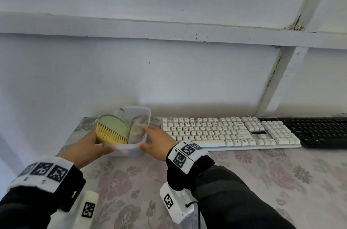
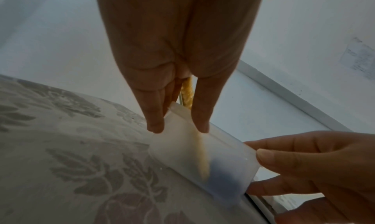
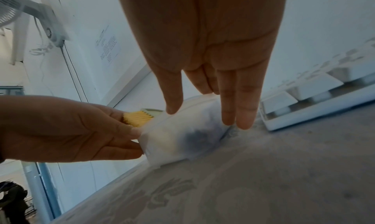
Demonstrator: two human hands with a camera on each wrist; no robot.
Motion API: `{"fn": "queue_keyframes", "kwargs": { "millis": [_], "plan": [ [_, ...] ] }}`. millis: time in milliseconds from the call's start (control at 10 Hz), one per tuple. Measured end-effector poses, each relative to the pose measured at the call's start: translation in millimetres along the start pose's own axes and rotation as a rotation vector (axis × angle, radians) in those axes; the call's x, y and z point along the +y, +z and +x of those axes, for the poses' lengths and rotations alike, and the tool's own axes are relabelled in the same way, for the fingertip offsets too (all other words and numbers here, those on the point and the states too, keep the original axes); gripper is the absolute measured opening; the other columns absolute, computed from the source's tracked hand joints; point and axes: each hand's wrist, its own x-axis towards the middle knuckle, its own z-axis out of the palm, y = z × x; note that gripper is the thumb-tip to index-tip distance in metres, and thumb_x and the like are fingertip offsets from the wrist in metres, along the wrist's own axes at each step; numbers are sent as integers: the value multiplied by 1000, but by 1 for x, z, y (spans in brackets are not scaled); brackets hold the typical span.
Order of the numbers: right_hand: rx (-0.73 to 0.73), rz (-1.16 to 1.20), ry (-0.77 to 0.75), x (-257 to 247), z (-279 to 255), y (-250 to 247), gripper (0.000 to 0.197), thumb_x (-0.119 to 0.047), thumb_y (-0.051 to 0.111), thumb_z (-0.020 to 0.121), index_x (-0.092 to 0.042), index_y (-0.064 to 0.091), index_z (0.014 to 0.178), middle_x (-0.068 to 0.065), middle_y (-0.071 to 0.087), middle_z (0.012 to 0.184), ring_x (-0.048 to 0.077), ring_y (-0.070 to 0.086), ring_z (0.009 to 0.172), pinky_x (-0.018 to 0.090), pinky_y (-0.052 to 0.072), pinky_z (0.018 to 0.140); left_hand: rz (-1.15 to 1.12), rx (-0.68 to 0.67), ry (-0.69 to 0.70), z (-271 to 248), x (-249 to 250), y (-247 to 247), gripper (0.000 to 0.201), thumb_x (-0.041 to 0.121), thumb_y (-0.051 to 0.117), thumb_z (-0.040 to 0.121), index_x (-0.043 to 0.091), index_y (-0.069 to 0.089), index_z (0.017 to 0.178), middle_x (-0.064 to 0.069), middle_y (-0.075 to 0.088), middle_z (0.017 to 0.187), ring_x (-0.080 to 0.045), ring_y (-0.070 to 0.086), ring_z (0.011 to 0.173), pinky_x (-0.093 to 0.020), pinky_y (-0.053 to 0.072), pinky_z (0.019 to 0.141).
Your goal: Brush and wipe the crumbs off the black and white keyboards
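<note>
A translucent plastic container (image 1: 144, 114) stands at the table's back left. In it lean a green brush (image 1: 114, 128) with yellow bristles and a crumpled cloth (image 1: 138, 125). My left hand (image 1: 99, 144) grips the container's near left corner, thumb on the rim. My right hand (image 1: 149, 137) grips the near right corner, thumb on the front wall and fingers along the right wall. The wrist views show the container (image 2: 192, 155) (image 3: 172, 139) pinched by both hands, with the bristles (image 3: 138, 118) above its rim. To the right lie the white keyboard (image 1: 225, 131) and the black keyboard (image 1: 319, 129).
The table (image 1: 244, 181) wears a floral cloth and stands against a pale wall. Its left edge runs close beside the container. The white keyboard's left end (image 3: 304, 102) is about a hand's width from my right hand. A wall fan (image 3: 12, 11) hangs at the far left.
</note>
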Motion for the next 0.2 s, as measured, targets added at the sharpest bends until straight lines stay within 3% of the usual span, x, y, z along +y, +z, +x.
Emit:
{"fn": "queue_keyframes", "kwargs": {
  "millis": [100,200],
  "plan": [
    [-9,31,-22,19,-14,-4,52,-25,54,93,-6,38,138,12,41,141,27,42,128,35,34,105,136,-5,-98,-9,-6,0,55,48,69,73,23,51,118,-1,65,110,-21,60,101,-41,47,92],
    [66,119,-47,37,-38,-14,56,-28,54,94,-13,33,144,5,35,149,19,41,131,31,32,109,145,100,-153,-22,-14,3,79,40,70,76,10,33,138,-13,56,124,-28,55,107,-40,45,93]
  ]
}}
